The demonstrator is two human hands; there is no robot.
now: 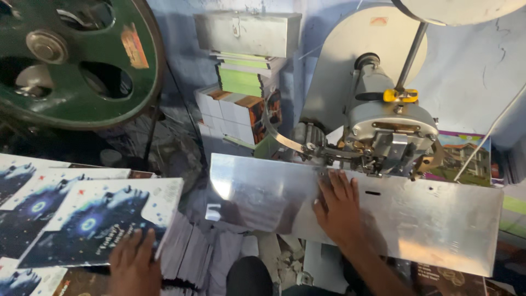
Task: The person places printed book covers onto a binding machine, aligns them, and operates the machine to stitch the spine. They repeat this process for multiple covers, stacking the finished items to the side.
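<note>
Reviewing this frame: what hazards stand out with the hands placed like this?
The right hand lies flat on the metal plate, fingertips close to the machine head; they might get caught there. The left hand presses the edge of the printed sheet atop a loose pile, which may slide.

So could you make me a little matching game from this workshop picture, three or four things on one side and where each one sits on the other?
Things:
1. large dark green metal wheel
2. shiny flat steel plate
3. blue and white printed cover sheet
4. small yellow clip

Places:
A. under the left hand, on top of a paper stack
B. on top of the grey machine head
C. upper left corner
D. under the right hand, which lies flat on it

Pairs: 1-C, 2-D, 3-A, 4-B
</note>
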